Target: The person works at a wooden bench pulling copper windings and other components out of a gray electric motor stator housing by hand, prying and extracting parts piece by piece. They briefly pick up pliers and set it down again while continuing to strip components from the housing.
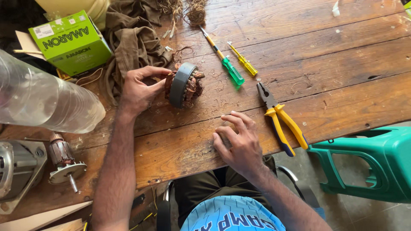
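Note:
My left hand [139, 90] grips a round grey motor stator [183, 84] with brown copper windings, standing on its edge on the wooden table [334, 64]. My right hand [239, 139] rests flat on the table near the front edge, fingers bent, with something small and dark partly hidden under them. Yellow-and-blue pliers [280, 119] lie just right of that hand. A green-handled screwdriver [227, 64] and a small yellow screwdriver [245, 62] lie beyond the stator.
A green cardboard box [70, 42] and a brown cloth [132, 38] sit at the back left. A clear plastic bottle [43, 100] lies at left. A motor rotor [63, 160] and metal housing [17, 171] are at lower left. A teal plastic stool [372, 164] stands at right.

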The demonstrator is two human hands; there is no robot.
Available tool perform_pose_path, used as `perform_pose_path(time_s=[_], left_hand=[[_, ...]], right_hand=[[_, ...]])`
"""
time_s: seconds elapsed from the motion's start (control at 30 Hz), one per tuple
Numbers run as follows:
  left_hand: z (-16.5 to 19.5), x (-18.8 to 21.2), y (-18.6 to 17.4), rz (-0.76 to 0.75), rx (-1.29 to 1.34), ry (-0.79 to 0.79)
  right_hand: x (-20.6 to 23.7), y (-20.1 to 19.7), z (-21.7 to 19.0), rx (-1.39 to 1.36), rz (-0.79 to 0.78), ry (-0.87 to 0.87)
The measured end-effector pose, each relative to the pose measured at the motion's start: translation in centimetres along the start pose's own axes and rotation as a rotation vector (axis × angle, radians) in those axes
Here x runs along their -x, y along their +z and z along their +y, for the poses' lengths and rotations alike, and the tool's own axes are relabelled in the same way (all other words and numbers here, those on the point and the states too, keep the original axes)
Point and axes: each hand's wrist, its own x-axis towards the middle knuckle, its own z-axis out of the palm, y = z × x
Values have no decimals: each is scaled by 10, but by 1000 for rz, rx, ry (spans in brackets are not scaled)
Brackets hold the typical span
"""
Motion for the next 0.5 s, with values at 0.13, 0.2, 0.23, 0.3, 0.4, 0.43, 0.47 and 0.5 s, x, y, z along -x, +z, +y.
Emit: perform_pose_path(time_s=[0.13,0.2,0.23,0.3,0.4,0.43,0.47,0.5], left_hand=[[1,0,1,-18,-11,48],[0,-1,1,-14,-32,51],[0,-1,2,-13,-51,30],[1,-1,4,-12,-88,-12],[1,-2,7,9,-98,13],[1,-1,7,9,-79,50],[1,-1,8,10,-61,87],[1,-1,8,10,-43,123]], right_hand=[[0,1,0,-5,-12,7],[1,1,0,-7,-14,10],[1,2,1,-8,-15,11],[2,2,1,-1,-20,7],[4,2,4,7,-22,7],[4,2,4,9,-22,8],[4,3,4,6,-12,6],[4,3,3,3,-3,4]])
